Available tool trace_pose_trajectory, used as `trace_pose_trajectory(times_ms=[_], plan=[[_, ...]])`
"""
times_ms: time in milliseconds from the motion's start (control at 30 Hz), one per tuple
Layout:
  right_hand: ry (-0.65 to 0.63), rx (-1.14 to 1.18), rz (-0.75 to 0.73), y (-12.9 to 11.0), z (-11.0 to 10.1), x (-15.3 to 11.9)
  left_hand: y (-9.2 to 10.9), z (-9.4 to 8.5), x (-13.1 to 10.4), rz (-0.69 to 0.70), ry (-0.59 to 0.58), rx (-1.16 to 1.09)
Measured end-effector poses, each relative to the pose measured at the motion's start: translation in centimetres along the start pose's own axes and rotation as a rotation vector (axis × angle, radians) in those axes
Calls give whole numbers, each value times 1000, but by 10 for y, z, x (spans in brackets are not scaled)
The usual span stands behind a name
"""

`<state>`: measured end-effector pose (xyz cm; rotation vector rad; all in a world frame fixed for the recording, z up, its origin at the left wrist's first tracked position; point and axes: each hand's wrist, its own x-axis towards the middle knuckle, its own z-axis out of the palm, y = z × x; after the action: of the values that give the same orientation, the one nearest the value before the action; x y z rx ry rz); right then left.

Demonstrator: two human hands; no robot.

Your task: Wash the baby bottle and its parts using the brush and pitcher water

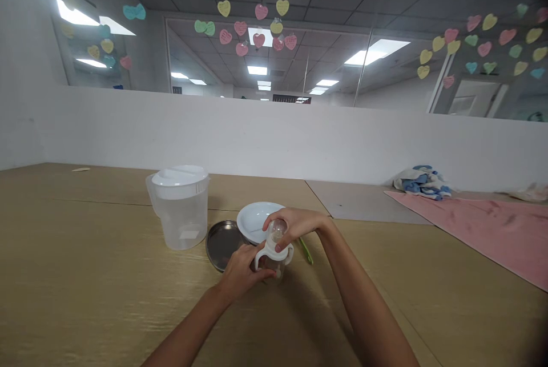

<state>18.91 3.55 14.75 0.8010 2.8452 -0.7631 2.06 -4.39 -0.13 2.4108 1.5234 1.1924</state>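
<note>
A baby bottle (274,251) with a white two-handled collar is held upright between my hands. My left hand (245,269) is closed around its clear lower body, by the left handle. From above, my right hand (295,224) grips the bottle's clear domed cap (278,229), thumb near the white collar. Right behind the hands sits a white bowl (252,217), partly covered by my right hand. To its left lies a round metal tray (221,246), its right part hidden. A green handle (306,253) sticks out beside the bowl; its other end is hidden.
A translucent lidded pitcher (182,207) stands left of the metal tray. A pink cloth (479,230) covers the right side of the table, with a crumpled blue and white cloth (422,182) near the wall. Behind the table runs a white wall (257,133) with windows above.
</note>
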Motion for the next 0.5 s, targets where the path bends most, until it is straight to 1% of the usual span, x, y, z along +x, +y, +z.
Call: trace_pose_trajectory(times_ms=[233,400,500], plan=[[14,-12,26,-5,-1,-2,0,0,-1,-2,15,-1],[88,-72,82,-9,4,-4,0,-1,-1,-3,17,-1],[146,-102,76,-12,5,-6,-1,0,0,-18,9,10]])
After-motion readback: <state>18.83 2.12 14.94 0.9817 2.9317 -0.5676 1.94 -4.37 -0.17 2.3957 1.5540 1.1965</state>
